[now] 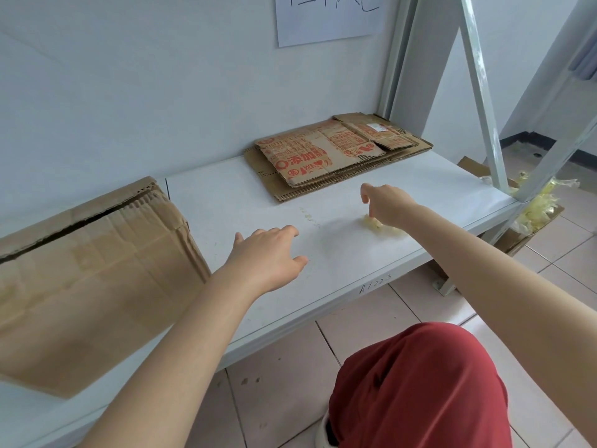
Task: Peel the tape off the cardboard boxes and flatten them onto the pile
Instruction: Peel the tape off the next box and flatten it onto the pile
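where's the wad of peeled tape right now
In the head view the wad of tape lies on the white shelf, right of centre, under the right hand's fingertips and in front of the pile of flattened cardboard.

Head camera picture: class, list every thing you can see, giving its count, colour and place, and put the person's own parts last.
Unflattened brown cardboard box: one, brown, left end of shelf, top seam split.
Pile of flattened cardboard boxes: one pile, brown with red print, back of shelf by the wall.
Crumpled wad of peeled tape: one, pale yellow, on shelf under the right hand.
White metal shelf: one, white, across the middle.
Sheet of paper: one, white, on wall above the pile.
Heap of tape scraps: one, yellowish, on the floor at right, beyond the shelf's end.
Left hand: open, over the shelf.
Right hand: fingertips at the tape wad.
Red-clothed knee: one, lower right.
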